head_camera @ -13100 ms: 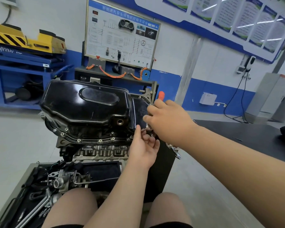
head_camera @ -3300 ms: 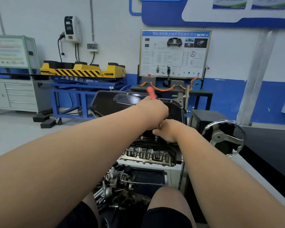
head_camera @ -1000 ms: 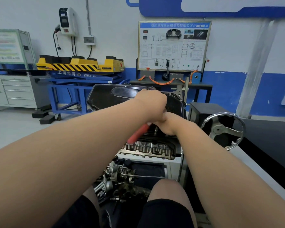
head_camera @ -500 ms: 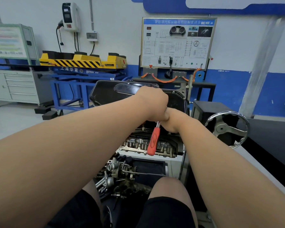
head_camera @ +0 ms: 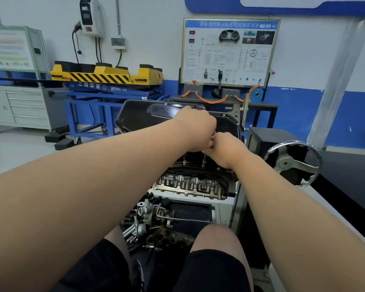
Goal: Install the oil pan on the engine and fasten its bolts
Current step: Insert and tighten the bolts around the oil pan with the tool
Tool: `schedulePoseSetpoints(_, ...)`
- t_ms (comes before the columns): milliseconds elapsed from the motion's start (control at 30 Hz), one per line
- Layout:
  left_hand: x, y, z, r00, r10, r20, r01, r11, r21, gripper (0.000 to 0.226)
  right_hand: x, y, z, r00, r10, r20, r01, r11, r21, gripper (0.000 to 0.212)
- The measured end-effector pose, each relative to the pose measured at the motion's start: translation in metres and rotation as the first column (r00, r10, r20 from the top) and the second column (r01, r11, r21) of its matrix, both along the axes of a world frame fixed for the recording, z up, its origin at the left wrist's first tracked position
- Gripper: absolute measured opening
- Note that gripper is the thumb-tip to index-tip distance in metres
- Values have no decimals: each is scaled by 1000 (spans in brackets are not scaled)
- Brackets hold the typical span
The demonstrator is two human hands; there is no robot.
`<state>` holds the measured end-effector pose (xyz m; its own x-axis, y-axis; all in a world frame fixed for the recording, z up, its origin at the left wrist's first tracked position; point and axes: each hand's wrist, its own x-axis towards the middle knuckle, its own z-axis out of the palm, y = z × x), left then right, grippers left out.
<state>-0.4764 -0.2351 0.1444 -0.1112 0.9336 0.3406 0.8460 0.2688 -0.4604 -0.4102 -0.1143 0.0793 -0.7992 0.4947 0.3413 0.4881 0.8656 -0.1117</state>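
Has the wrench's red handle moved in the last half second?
Yes. The red handle hung below the left hand, over the silver engine casting; now it has swung out of sight.

- Oil pan point(head_camera: 148, 119): glossy black, domed side up, sitting on top of the bare-metal engine point(head_camera: 190, 184), its flange flat on the block.
- Bolts point(head_camera: 184, 163): small heads seated along the near flange and round the far right corner.
- Socket extension point(head_camera: 204, 160): thin steel shaft, upright on the near flange, its top hidden inside the right hand point(head_camera: 223, 148).
- Ratchet point(head_camera: 213, 134): only a chrome glint beside the left hand point(head_camera: 198, 131).
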Motion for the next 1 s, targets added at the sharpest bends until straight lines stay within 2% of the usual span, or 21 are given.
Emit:
schedulePoseSetpoints(100, 0, -1, -2, 995, 30, 91, -35, 998, 60, 42, -1, -3, -5, 996, -58, -66, 56, 998, -32, 25)
schedulePoseSetpoints(167, 5, -2, -1, 993, 47, 104, -50, 998, 23, 33, -2, -5, -7, 993, -82, -88, 78, 996, -45, 28)
schedulePoseSetpoints(233, 8, -2, 2, 999, 18, 47, -15, 997, -70, 4, -3, -6, -8, 995, -76, -68, 73, 996, -41, 28)
schedulePoseSetpoints(333, 5, 0, 2, 992, -63, -107, 50, 992, -119, 27, 1, -6, -6, 999, -42, -31, 41, 999, -29, 30)
schedulePoseSetpoints(400, 2, 0, 0, 979, -103, -177, 85, 991, -103, 29, 5, -6, -5, 999, 8, -41, -12, 996, -83, 25)
schedulePoseSetpoints(500, 6, -3, -1, 991, -109, -74, 103, 992, -79, 18, 8, -1, -10, 999, 8, -54, -11, 998, -61, 20)
schedulePoseSetpoints(633, 12, -9, -6, 997, -49, 63, 51, 998, -32, 16, 2, 5, -19, 982, -160, -103, 170, 981, 89, 23)
schedulePoseSetpoints(700, 10, -10, -7, 993, -34, 115, 33, 999, 15, 26, -1, 1, -19, 974, -191, -125, 199, 978, 59, 24)
schedulePoseSetpoints(767, 9, -7, -7, 990, -33, 136, 32, 999, 14, 14, -4, -3, -17, 977, -192, -88, 197, 979, 57, 22)
schedulePoseSetpoints(800, 8, -7, -6, 992, -25, 127, 26, 1000, -11, 7, -5, -6, -15, 983, -176, -55, 180, 981, 72, 22)
schedulePoseSetpoints(867, 5, -7, -3, 999, -13, 41, 15, 999, -46, 23, -5, -10, -9, 995, -95, -26, 96, 995, 30, 22)
schedulePoseSetpoints(933, -1, -8, -2, 998, -36, -52, 35, 999, -33, 27, -4, -11, -4, 1000, -19, -25, 18, 999, -42, 21)
schedulePoseSetpoints(1000, -6, -10, -2, 997, -61, -57, 60, 998, -15, 28, -4, -12, -2, 999, -24, -46, 22, 999, -43, 20)
